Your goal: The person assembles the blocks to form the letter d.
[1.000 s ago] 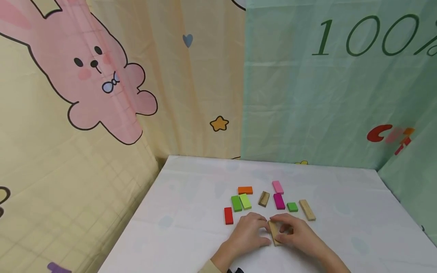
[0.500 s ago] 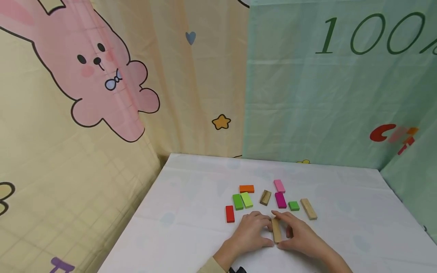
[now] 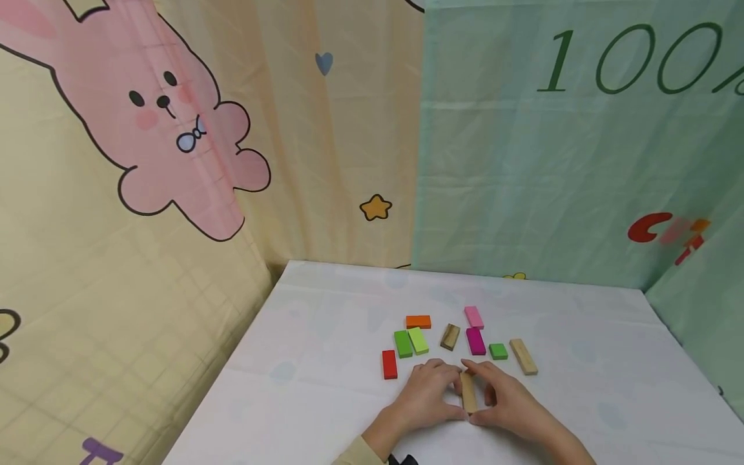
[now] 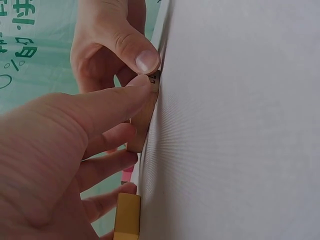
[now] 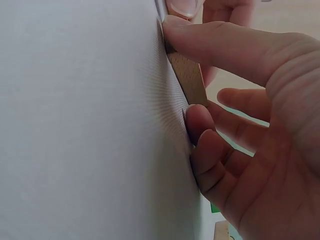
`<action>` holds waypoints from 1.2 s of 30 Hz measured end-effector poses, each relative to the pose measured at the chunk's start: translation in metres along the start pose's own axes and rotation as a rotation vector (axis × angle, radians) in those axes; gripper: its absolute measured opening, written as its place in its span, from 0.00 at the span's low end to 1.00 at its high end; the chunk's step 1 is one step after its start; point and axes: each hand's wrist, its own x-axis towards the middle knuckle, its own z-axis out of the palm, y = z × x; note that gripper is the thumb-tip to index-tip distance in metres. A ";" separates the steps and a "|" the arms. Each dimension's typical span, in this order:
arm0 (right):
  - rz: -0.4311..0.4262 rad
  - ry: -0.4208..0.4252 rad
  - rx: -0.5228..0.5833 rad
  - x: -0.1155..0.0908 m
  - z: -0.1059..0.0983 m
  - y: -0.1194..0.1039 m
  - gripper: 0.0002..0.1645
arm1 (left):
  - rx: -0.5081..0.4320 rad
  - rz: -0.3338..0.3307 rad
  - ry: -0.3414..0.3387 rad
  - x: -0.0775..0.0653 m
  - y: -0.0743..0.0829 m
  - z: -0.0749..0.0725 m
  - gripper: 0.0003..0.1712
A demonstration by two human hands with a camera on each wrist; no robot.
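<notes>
In the head view a pale wooden block (image 3: pixel 468 392) lies lengthwise on the white table between both hands. My left hand (image 3: pixel 429 395) holds it from the left, thumb at the near end and fingers along its side. From the right, my right hand (image 3: pixel 507 397) grips it with the thumb at the near end and the index finger reaching to the far end. Dark marks show on the block's end (image 4: pixel 155 80) in the left wrist view. Its side (image 5: pixel 189 75) shows in the right wrist view. Whether it is one block or stacked pieces, I cannot tell.
Beyond the hands lie red (image 3: pixel 389 365), green (image 3: pixel 403 344), lime (image 3: pixel 418 341), orange (image 3: pixel 418 321), magenta (image 3: pixel 475 341) and pink (image 3: pixel 473 317) blocks. A brown block (image 3: pixel 450 337), a small green block (image 3: pixel 498 351) and a long wooden block (image 3: pixel 524 356) lie there too.
The right hand's fingers have moved from over the wooden block to its right side and ends. The block looks narrower and straighter than a second ago. The other blocks stay put.
</notes>
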 end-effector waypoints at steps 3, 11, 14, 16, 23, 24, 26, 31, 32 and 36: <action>0.003 -0.028 0.043 -0.002 -0.004 -0.001 0.60 | 0.003 -0.013 -0.009 0.000 0.000 -0.002 0.17; 0.067 0.063 0.129 -0.014 -0.043 -0.004 0.49 | 0.003 -0.024 -0.043 0.001 -0.001 -0.007 0.17; 0.084 0.128 0.112 -0.014 -0.062 -0.001 0.43 | -0.002 -0.030 -0.043 0.002 -0.002 -0.008 0.17; 0.099 0.156 0.092 -0.014 -0.072 0.002 0.41 | -0.009 -0.035 -0.040 0.001 -0.003 -0.008 0.17; 0.115 0.184 -0.020 -0.012 -0.096 0.026 0.39 | -0.042 -0.021 -0.022 -0.003 -0.001 0.000 0.17; 0.117 0.171 -0.023 -0.011 -0.099 0.031 0.39 | -0.044 -0.017 -0.022 -0.003 0.000 0.000 0.17; 0.130 0.137 -0.018 -0.008 -0.106 0.039 0.40 | -0.044 -0.014 -0.021 -0.002 0.001 0.001 0.17; 0.165 0.075 0.023 0.000 -0.116 0.060 0.43 | -0.031 -0.008 -0.014 0.000 0.001 0.001 0.17; 0.178 0.075 0.029 0.001 -0.116 0.063 0.43 | -0.030 -0.007 -0.011 0.000 0.001 0.001 0.17; 0.185 0.067 0.039 0.007 -0.114 0.069 0.43 | -0.032 -0.011 -0.013 -0.002 0.002 0.001 0.17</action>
